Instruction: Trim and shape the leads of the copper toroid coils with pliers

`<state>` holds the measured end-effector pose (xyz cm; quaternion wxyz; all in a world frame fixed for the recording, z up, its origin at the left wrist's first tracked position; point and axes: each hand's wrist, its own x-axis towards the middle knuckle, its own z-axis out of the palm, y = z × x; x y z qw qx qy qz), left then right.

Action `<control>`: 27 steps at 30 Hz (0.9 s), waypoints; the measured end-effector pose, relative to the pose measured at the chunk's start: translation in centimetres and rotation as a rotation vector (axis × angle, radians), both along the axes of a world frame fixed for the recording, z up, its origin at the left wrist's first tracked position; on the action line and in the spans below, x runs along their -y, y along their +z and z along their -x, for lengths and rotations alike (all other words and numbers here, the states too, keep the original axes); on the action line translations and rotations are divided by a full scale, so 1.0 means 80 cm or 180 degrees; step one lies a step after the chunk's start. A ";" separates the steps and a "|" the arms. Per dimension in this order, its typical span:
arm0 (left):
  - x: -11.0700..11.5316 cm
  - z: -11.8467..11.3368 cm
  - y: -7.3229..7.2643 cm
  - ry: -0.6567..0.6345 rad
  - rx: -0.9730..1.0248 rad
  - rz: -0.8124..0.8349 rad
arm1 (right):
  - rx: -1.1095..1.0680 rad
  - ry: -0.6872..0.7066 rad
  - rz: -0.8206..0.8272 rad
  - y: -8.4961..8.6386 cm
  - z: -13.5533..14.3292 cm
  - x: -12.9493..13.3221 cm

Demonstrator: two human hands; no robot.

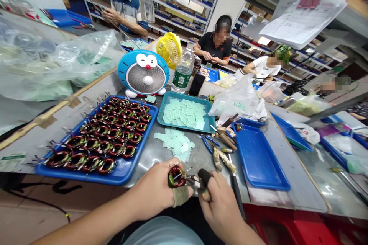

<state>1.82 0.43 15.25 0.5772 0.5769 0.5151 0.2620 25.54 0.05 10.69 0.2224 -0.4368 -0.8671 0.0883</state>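
Observation:
My left hand (156,182) is closed around a toroidal coil (177,177), a ring wound with dark red wire and showing a green-yellow part. A wrap covers its thumb. Stiff wire leads stick out of the coil toward the right. My right hand (222,201), with a black cover on one finger, grips pliers (194,180) whose metal jaws sit close by those leads; whether they touch is unclear. Most of the handles are hidden in my palm. Loose pale green square sheets (176,142) lie on the metal bench just beyond my hands.
At left, a blue tray (126,174) holds rows of similar coils. A teal tray (161,116) carries more green sheets. Blue-handled pliers (207,145) and other tools lie near another blue tray (260,157). A blue fan (123,63) and a bottle (183,71) stand behind. Several people work beyond.

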 end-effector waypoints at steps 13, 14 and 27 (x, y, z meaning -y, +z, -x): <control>0.007 -0.012 -0.005 0.0281 0.0150 -0.0029 | -0.0049 -0.0180 -0.0315 -0.022 0.010 0.002; 0.007 -0.011 -0.004 0.0320 0.0159 0.0023 | -0.0075 -0.0208 -0.0365 -0.024 0.013 0.002; 0.016 -0.013 -0.006 0.0018 0.0381 -0.0099 | 0.0084 0.0375 0.0350 0.035 -0.031 -0.018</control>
